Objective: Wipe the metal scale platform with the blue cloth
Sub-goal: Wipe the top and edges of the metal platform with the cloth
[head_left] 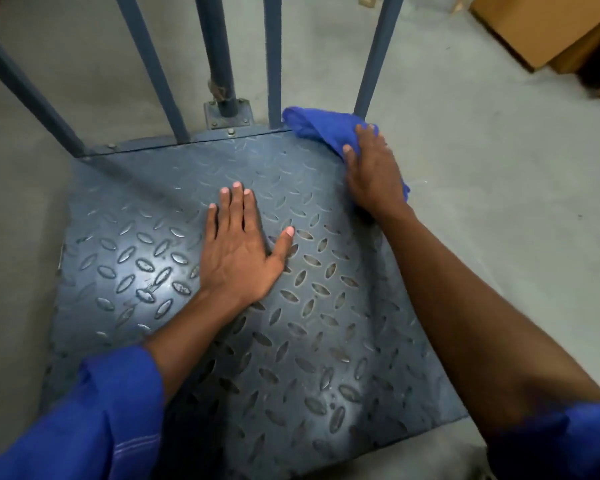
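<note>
Soft blue cloth (309, 128) bunched at the far right corner of the grey diamond-tread metal scale platform (146, 258).
Right hand (371, 171) presses its grip closed over the limp, light cloth; left hand (239, 251) lies spread flat, bracing on the stiff plate.

No readable text, label or number shows anywhere.

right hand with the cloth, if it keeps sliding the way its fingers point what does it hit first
Probably the blue upright bar at the platform's far right corner. The right hand presses the blue cloth there, fingers pointing at the bar's base; the cloth seems to reach it already, though depth is unclear.
</note>
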`<state>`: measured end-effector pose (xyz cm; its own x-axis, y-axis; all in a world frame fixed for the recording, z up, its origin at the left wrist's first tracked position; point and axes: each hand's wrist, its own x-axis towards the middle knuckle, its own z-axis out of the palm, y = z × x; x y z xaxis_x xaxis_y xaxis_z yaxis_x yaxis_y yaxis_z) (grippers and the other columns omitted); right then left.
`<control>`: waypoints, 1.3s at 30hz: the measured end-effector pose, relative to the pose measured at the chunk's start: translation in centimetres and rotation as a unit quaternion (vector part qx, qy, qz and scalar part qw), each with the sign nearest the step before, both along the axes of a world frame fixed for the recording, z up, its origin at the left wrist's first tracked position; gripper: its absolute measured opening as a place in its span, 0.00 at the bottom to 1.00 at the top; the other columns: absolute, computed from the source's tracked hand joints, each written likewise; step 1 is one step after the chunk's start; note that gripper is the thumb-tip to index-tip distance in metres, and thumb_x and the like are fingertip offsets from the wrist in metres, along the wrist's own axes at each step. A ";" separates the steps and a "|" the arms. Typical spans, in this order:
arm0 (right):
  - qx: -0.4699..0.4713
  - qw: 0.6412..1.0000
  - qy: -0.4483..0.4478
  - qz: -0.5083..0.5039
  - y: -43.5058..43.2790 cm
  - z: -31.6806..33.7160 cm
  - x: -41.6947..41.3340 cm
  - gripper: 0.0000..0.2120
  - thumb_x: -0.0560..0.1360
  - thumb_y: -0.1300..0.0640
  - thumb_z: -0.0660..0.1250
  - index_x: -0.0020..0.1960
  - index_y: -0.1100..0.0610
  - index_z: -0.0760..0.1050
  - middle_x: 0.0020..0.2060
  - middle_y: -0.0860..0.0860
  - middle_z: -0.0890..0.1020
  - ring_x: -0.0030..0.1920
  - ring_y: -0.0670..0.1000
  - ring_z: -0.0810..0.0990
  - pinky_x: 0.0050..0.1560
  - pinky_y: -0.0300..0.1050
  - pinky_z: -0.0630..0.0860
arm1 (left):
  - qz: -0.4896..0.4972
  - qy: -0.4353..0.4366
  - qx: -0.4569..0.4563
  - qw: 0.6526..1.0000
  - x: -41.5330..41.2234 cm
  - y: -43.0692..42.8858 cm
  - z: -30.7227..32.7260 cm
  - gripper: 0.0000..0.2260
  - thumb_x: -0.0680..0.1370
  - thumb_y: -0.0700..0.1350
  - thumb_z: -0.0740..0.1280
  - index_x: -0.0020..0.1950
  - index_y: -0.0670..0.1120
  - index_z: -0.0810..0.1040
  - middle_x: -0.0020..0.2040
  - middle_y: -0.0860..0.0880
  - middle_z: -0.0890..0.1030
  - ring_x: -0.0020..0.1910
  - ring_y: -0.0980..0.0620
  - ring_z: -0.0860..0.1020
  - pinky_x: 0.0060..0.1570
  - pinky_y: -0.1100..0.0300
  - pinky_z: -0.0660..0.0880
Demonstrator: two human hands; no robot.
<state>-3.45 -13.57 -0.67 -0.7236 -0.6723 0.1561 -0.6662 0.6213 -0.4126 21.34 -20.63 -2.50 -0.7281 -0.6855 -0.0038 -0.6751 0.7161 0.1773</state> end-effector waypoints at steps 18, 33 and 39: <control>0.015 0.996 0.004 -0.093 -1.4 1.0 1.1 0.26 0.87 0.49 0.55 0.82 0.57 0.63 0.79 0.60 0.67 0.76 0.65 0.68 0.77 0.57 0.63 | 0.040 0.009 -0.006 0.999 2.2 -0.2 0.4 0.41 0.85 0.69 0.42 0.88 0.42 0.43 0.88 0.42 0.42 0.87 0.46 0.38 0.85 0.46 0.36; -0.008 0.992 -0.025 -0.121 -3.2 0.4 4.8 0.25 0.86 0.46 0.51 0.80 0.53 0.66 0.80 0.58 0.66 0.80 0.67 0.62 0.81 0.64 0.55 | 0.052 0.024 -0.003 0.998 4.2 0.2 -0.1 0.41 0.84 0.69 0.41 0.88 0.42 0.44 0.89 0.44 0.43 0.87 0.47 0.40 0.85 0.47 0.37; 0.031 0.993 -0.028 0.113 -9.4 0.2 15.5 0.23 0.87 0.50 0.58 0.82 0.50 0.64 0.82 0.54 0.63 0.83 0.62 0.56 0.83 0.55 0.48 | 0.065 0.044 -0.009 0.997 4.5 0.2 -0.6 0.42 0.82 0.65 0.44 0.87 0.38 0.52 0.88 0.39 0.51 0.88 0.42 0.48 0.86 0.44 0.44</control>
<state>12.05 -22.97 -0.44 -0.5595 -0.8257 0.0724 -0.7683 0.4838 -0.4192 25.83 -20.45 -3.09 -0.6296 -0.7739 0.0686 -0.7452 0.6265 0.2284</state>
